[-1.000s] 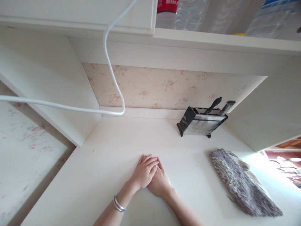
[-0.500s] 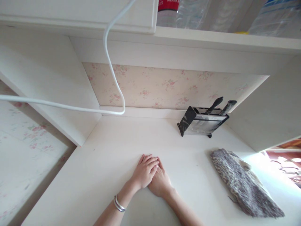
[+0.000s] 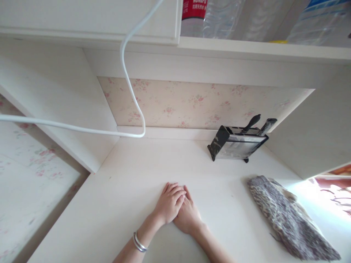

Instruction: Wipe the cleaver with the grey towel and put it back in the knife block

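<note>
White counter (image 3: 131, 164) | left hand (image 3: 169, 205) atop right hand (image 3: 189, 218), its fingers loosely together; right's mostly covered, can't tell | shaggy grey cloth (image 3: 290, 219) rightward, slanting toward front edge, right hand nearer

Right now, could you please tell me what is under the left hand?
The right hand lies partly under the left hand; part of its back and one finger show. Its other fingers are largely covered, and whether anything sits beneath its palm cannot be seen.
</note>
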### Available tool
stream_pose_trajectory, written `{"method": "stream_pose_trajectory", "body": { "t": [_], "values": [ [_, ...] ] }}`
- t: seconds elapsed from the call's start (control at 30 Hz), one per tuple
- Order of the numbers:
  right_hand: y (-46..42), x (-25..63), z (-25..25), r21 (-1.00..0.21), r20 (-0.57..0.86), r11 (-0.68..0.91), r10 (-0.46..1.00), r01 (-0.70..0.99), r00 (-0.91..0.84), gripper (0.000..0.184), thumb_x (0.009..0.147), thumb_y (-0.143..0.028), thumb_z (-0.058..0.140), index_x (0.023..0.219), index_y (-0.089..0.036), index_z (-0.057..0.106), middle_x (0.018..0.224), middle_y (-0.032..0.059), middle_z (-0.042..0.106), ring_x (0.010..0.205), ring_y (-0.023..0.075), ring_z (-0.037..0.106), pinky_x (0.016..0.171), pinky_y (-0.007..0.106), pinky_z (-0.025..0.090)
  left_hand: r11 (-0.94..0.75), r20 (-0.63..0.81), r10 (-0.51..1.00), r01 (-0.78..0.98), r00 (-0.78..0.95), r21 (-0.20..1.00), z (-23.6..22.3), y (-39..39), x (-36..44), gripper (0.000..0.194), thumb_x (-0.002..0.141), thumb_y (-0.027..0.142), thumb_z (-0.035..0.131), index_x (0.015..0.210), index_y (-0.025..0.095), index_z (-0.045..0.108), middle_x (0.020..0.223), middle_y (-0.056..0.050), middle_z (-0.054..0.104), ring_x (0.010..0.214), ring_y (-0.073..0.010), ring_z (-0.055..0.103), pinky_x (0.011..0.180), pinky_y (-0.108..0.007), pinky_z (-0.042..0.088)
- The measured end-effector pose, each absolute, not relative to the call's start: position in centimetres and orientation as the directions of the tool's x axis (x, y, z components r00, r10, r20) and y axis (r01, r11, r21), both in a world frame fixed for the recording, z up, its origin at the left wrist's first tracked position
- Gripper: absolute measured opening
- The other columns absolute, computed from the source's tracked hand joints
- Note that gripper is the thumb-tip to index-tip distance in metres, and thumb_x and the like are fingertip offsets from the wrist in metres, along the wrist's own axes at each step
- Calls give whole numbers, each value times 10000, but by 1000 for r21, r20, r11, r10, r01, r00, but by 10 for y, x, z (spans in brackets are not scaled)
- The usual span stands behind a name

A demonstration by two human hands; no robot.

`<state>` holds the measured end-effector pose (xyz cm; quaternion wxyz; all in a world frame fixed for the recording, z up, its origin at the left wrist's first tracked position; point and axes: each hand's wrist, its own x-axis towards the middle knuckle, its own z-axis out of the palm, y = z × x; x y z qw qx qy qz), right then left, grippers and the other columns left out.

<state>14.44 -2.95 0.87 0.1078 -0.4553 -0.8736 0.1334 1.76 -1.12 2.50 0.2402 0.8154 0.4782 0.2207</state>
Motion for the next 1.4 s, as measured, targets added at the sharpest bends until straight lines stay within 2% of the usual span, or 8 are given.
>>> {"method": "stream_pose_trajectory", "body": {
  "t": [0.47,0.8,0.93,1.03,1.13,1.23,1.3,1.4],
  "values": [
    [-29,143,4,-397,107,540,830,742,-548,677,963,-433,424,1526,-289,75,1525,19,352,1417,213,287,1185,419,-118,-440,169,887,675,430,592,22,-12,17,361,969,213,342,1182,304,618,1237,31,649,1288,-172,462,1174,-473,252],
    [-25,144,10,-531,128,491,852,691,-507,657,864,-277,538,1486,-271,325,1452,55,470,1364,231,385,1193,454,-26,-407,135,896,658,424,634,26,-9,18,364,974,239,324,1191,307,608,1278,33,629,1293,-165,461,1174,-482,234],
    [-22,152,19,-706,160,406,890,581,-427,355,840,-176,485,1098,-269,710,1091,36,720,1152,214,583,1185,462,90,-348,114,919,640,377,685,27,-9,18,376,984,256,287,1177,290,608,1236,20,654,1207,-140,539,1167,-470,246],
    [-20,167,20,-883,92,249,923,398,-374,366,930,-319,453,685,-236,712,711,-6,713,770,186,662,1136,447,266,-339,119,921,614,370,713,25,-9,16,385,985,280,282,1191,275,608,1217,-3,668,1170,-143,569,1170,-464,236],
    [-6,201,18,-983,-42,-8,982,181,-184,403,936,-514,437,839,-220,693,590,1,666,659,198,647,984,466,445,-280,107,942,572,317,771,26,-4,17,377,976,318,312,1134,280,652,1149,-18,699,1104,-169,612,1166,-480,229],
    [28,264,27,-999,-31,-25,985,-37,170,381,813,-553,612,960,-205,661,924,77,725,948,246,657,921,437,502,-135,39,978,477,206,868,35,13,32,360,940,346,370,1064,236,690,1103,-71,707,1063,-222,628,1094,-466,346],
    [60,319,44,-993,-9,40,911,-112,412,350,753,-443,697,1018,-220,649,1164,67,656,1088,229,606,929,381,509,-85,7,982,412,187,907,48,32,54,372,919,343,384,1078,199,687,1139,-104,689,1091,-237,615,1025,-414,424],
    [110,398,79,-995,-69,11,661,-102,748,248,836,-314,604,1072,-238,606,1217,38,594,1028,168,610,879,330,522,-98,17,969,318,248,943,73,71,104,399,879,285,425,1187,161,645,1279,-105,630,1213,-210,549,1086,-328,360]
  ]
}}
